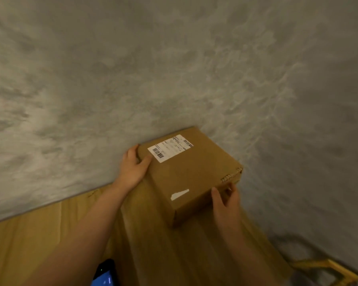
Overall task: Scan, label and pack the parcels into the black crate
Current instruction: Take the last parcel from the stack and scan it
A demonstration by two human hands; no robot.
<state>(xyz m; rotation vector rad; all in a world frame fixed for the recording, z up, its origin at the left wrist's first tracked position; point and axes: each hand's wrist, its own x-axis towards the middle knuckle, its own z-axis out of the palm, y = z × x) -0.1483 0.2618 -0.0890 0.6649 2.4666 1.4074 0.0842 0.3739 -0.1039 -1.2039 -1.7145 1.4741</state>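
Phone (105, 273) nearest | hands (132, 168) (225, 199) grip parcel (190, 174) | cardboard surface (39, 244) | grey floor (174, 69)

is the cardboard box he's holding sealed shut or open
Shut, as far as shows. The box has its labelled top face flat and unbroken, with no flap lifted. The left hand and right hand grip opposite ends. Tape or seal: cannot tell.
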